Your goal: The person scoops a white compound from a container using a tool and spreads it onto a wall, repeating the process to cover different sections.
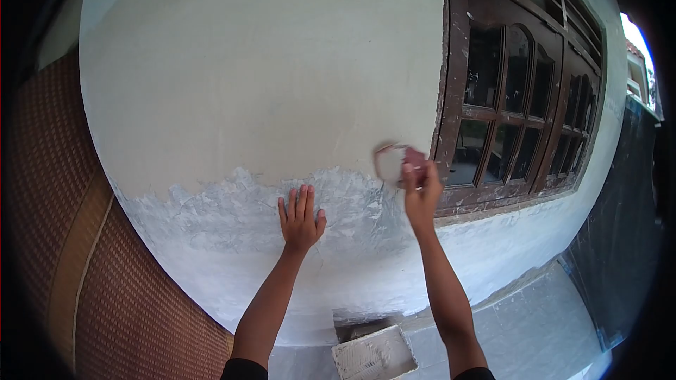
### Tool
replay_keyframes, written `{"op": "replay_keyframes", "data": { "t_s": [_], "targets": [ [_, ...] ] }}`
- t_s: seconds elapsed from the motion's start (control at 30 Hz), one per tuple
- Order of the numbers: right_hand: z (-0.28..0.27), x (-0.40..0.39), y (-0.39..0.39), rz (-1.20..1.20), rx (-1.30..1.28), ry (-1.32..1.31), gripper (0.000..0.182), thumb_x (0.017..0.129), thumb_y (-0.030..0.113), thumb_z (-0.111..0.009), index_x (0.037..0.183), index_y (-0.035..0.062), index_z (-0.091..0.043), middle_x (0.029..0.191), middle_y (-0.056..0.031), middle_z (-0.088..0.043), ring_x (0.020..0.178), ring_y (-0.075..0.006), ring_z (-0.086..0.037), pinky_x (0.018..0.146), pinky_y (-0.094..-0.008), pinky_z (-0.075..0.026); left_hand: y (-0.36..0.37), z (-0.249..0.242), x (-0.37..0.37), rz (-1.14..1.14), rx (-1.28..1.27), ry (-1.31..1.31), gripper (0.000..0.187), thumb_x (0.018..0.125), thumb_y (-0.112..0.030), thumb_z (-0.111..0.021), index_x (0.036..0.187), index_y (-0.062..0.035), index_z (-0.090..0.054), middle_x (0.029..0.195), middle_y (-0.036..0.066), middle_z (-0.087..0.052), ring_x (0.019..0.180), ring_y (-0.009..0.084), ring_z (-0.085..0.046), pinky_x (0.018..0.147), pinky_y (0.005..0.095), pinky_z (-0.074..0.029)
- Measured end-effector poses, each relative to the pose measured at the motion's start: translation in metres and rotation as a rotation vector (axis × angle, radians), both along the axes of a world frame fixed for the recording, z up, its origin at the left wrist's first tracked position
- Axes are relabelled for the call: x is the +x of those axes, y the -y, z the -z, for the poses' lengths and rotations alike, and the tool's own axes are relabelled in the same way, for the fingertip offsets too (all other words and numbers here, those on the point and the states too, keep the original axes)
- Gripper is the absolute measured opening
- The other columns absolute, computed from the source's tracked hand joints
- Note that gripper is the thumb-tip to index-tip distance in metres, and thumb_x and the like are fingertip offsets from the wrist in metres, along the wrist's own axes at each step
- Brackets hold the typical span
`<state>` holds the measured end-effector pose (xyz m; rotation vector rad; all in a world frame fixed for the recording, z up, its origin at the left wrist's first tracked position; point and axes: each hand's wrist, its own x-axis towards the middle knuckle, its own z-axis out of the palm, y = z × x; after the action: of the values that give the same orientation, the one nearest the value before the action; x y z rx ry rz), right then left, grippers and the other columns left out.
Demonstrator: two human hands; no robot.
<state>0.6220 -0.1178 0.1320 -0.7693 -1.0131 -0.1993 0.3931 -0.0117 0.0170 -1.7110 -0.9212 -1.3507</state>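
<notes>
- Grips in right hand [424,190] a thin reddish-brown sheet [417,162], possibly sandpaper; too blurred to tell exact shape or fold.
- Closed there: pinches the near part between thumb and fingers, leaves a blurred, curved edge looping out to the left of the fingertips.
- Sits right at those fingers, against or just in front of a smooth cream-coloured painted wall [267,77]; cannot tell whether touching.
- Open on the other side: holds nothing in left hand [301,225], flat with fingers slightly spread and pointing up, seemingly resting on a patchy, scraped grey-white plaster band [218,211].
- Handling, as a guess: likely very light, bendy like paper, rough on one face, so little slip; probably prone to creasing or tearing along any fold.
- Best held with a broad pinch or flat under several fingertips, away from the loose curved edge.
- Just right of right fingers: a dark-brown wooden window with glass panes [507,114].
- Well below both sets of fingers: a shallow white rectangular tray [409,346], smeared inside, beside grey floor tiles [524,317].
- Far left of left fingers: a brown woven panel [127,288] with a tan strip [76,250].
</notes>
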Motion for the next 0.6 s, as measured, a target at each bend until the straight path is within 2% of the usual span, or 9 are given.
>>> {"op": "replay_keyframes", "data": {
  "t_s": [0.07,0.1,0.13,0.2,0.27,0.33,0.47,0.53,0.6],
  "targets": [
    [0.012,0.009,-0.012,0.253,-0.16,0.268,0.021,0.093,0.024,-0.06,0.097,0.0027,-0.058,0.082,-0.0042,-0.063,0.072,-0.0075,-0.057,0.062,-0.0236,-0.047,0.001,-0.001,0.0,-0.005,-0.001,0.0,0.051,0.089,-0.03,-0.045,0.135,-0.0083,-0.049,0.144,0.006,-0.04,0.137,0.0253,-0.031,0.112,0.0503,-0.021],
    [0.005,0.013,-0.008,0.17,-0.131,0.092,0.021,0.093,0.024,-0.059,0.097,0.0025,-0.057,0.084,-0.0049,-0.062,0.073,-0.0093,-0.057,0.063,-0.0234,-0.047,0.001,-0.001,-0.001,-0.005,0.002,-0.001,0.051,0.089,-0.03,-0.045,0.135,-0.0083,-0.049,0.144,0.006,-0.04,0.137,0.0253,-0.031,0.112,0.0503,-0.021],
    [0.003,0.011,-0.006,0.168,-0.128,0.095,0.021,0.093,0.024,-0.059,0.097,0.0025,-0.057,0.084,-0.0049,-0.062,0.073,-0.0093,-0.057,0.063,-0.0234,-0.047,0.001,0.0,0.0,-0.005,0.004,-0.001,0.051,0.089,-0.03,-0.045,0.135,-0.0085,-0.049,0.144,0.006,-0.04,0.137,0.0253,-0.031,0.112,0.0503,-0.021],
    [-0.003,0.01,-0.004,-0.094,0.042,-0.167,0.024,0.092,0.026,-0.062,0.093,0.0025,-0.057,0.082,-0.0004,-0.057,0.07,-0.0074,-0.05,0.059,-0.0239,-0.041,-0.002,-0.002,0.001,-0.01,0.012,0.009,0.051,0.089,-0.03,-0.045,0.135,-0.0087,-0.049,0.144,0.006,-0.039,0.137,0.0254,-0.031,0.112,0.0504,-0.021],
    [-0.005,-0.016,-0.001,-0.141,0.016,-0.138,0.025,0.091,0.026,-0.063,0.09,0.0024,-0.057,0.078,-0.0008,-0.057,0.069,-0.0061,-0.049,0.06,-0.0231,-0.041,-0.001,0.0,0.0,-0.003,-0.004,0.004,0.051,0.089,-0.03,-0.046,0.135,-0.0086,-0.049,0.144,0.006,-0.04,0.136,0.0254,-0.031,0.112,0.0503,-0.021],
    [0.002,-0.026,-0.009,-0.009,-0.102,0.226,0.025,0.091,0.027,-0.063,0.092,0.0022,-0.057,0.077,-0.001,-0.057,0.071,-0.0064,-0.051,0.062,-0.0234,-0.044,0.0,0.0,-0.001,0.0,0.002,0.004,0.05,0.089,-0.03,-0.046,0.135,-0.0085,-0.05,0.144,0.006,-0.04,0.137,0.0253,-0.031,0.112,0.0503,-0.021],
    [0.005,-0.018,-0.02,0.215,-0.207,0.312,0.029,0.089,0.028,-0.065,0.095,0.0008,-0.057,0.08,-0.0084,-0.061,0.071,-0.0111,-0.055,0.06,-0.0257,-0.044,0.0,-0.001,0.0,-0.005,0.009,0.004,0.051,0.089,-0.029,-0.046,0.134,-0.0081,-0.05,0.144,0.007,-0.041,0.137,0.0252,-0.031,0.112,0.0504,-0.021],
    [0.0,-0.005,-0.01,0.042,-0.147,-0.031,0.027,0.09,0.027,-0.064,0.095,0.0015,-0.058,0.078,-0.0066,-0.061,0.069,-0.0107,-0.055,0.06,-0.0257,-0.043,-0.001,0.0,0.0,-0.007,0.008,0.001,0.051,0.088,-0.03,-0.046,0.134,-0.0079,-0.05,0.144,0.007,-0.04,0.137,0.0252,-0.031,0.112,0.0505,-0.02],
    [0.001,0.0,-0.008,-0.048,-0.032,-0.138,0.024,0.091,0.025,-0.063,0.096,0.0023,-0.058,0.079,-0.0049,-0.061,0.069,-0.0101,-0.056,0.061,-0.0247,-0.045,0.0,0.001,0.001,-0.007,0.003,0.006,0.051,0.088,-0.03,-0.047,0.135,-0.0078,-0.049,0.144,0.007,-0.04,0.137,0.0253,-0.031,0.112,0.0506,-0.02]
  ]
}}
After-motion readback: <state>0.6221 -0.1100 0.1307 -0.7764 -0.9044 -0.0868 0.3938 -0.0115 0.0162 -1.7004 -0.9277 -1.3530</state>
